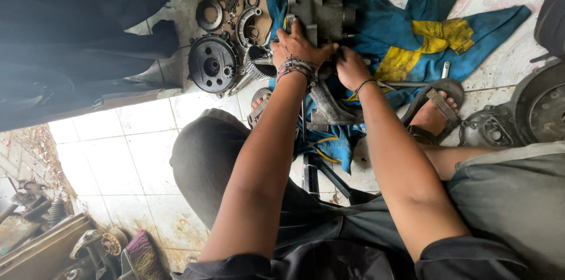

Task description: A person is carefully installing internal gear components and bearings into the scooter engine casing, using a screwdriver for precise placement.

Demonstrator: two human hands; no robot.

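Pale tiled floor [123, 156], stained and grimy; I'm crouched over a blue and yellow cloth [406, 33] spread on it. Grey metal engine casing [321, 15] sits on the cloth. My left hand [297, 47] grips its near edge, fingers curled over; my right hand [351, 67] presses beside it, fingers hidden underneath. Round dark clutch disc [212, 63] lies left. Top-left corner dark, unreadable.

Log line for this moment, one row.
left hand: gripping grey engine casing | right hand: on casing's lower edge | casing: on blue-yellow cloth | round clutch part: left, apart
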